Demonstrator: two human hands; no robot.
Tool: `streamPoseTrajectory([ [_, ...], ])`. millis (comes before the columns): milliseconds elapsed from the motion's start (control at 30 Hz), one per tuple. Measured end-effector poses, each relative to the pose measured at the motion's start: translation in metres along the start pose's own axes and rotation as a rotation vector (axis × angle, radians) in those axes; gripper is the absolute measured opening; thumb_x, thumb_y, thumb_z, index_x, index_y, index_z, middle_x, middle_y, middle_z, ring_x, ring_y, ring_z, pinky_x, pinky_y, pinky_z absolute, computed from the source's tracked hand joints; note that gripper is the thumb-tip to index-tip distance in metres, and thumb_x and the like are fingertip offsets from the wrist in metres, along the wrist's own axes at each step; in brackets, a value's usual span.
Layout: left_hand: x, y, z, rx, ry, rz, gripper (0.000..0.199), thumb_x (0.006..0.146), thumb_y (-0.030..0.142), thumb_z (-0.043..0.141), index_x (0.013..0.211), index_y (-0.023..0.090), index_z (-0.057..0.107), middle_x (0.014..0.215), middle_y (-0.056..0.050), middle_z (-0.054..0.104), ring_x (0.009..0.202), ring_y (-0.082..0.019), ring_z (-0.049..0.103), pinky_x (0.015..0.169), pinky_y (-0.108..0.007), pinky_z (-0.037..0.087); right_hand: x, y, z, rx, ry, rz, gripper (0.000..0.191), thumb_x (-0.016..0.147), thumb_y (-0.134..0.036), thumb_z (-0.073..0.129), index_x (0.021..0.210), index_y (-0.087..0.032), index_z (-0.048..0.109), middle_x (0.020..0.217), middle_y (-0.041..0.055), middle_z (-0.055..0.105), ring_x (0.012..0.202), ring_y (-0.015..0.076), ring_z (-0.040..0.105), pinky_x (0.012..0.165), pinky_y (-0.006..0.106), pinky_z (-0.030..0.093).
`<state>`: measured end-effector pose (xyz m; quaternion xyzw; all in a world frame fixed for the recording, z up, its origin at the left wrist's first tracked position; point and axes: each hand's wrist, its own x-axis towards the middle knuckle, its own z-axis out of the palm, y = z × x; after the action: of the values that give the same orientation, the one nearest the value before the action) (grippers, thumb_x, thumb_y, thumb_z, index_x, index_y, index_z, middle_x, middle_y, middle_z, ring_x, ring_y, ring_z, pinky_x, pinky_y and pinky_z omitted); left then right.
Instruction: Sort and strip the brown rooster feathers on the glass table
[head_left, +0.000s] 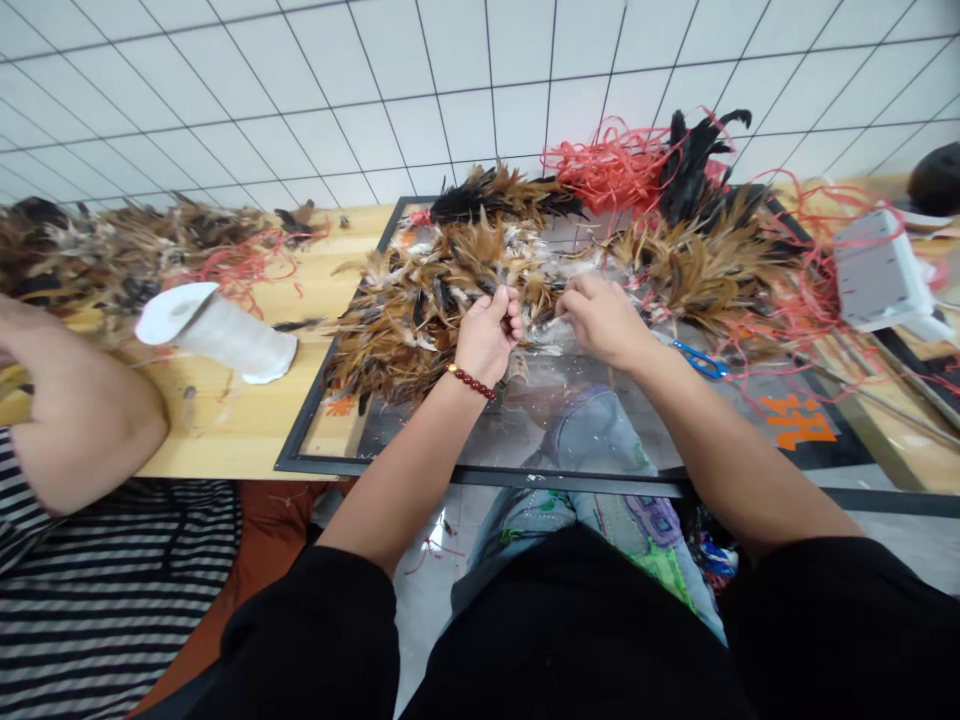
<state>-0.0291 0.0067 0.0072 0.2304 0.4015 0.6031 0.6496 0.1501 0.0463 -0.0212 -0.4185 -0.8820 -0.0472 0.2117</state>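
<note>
My left hand (pixel 491 328), with a dark red bead bracelet (pixel 472 382) at the wrist, is closed in a pinch in front of a heap of brown feathers (pixel 405 330). What its fingertips hold is too small to make out. My right hand (pixel 604 315) is level with it, a short gap to the right. Its fingers are bent and drawn together over the feathers, and whatever lies between them is hidden. Blue-handled scissors (pixel 701 360) lie by my right forearm. Another pile of brown feathers (pixel 701 255) sits beyond that hand.
A black-framed glass panel (pixel 480 472) lies on the wooden table (pixel 214 425). Tangled red ribbon (pixel 619 165) and black feathers (pixel 690 165) are at the back. A white spool (pixel 225 330) lies left, near a co-worker's arm (pixel 97 410). A white box-like device (pixel 874 270) stands right.
</note>
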Motion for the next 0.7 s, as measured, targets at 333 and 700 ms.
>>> streamPoseTrajectory([
  [333,-0.010,-0.011,0.008,0.395,-0.027,-0.106,0.024,0.099,0.015,0.053,0.076,0.011,0.059,0.064,0.001,0.064,0.048,-0.005,0.058,0.053,-0.019,0.047,-0.009,-0.006,-0.013,-0.089,0.187,-0.105,0.028,0.098,-0.018,0.040,0.095,-0.021,0.068,0.092,0.0083,0.070,0.088,0.0238,0.056,0.080,0.038,0.035],
  [700,-0.008,-0.007,0.005,0.339,-0.133,-0.126,0.026,0.099,0.012,0.052,0.074,0.011,0.060,0.055,0.004,0.055,0.045,-0.004,0.049,0.047,-0.017,0.038,-0.009,0.002,-0.017,-0.041,0.222,0.168,0.026,0.097,-0.025,0.045,0.098,-0.021,0.070,0.096,0.0105,0.071,0.093,0.0260,0.060,0.081,0.040,0.038],
])
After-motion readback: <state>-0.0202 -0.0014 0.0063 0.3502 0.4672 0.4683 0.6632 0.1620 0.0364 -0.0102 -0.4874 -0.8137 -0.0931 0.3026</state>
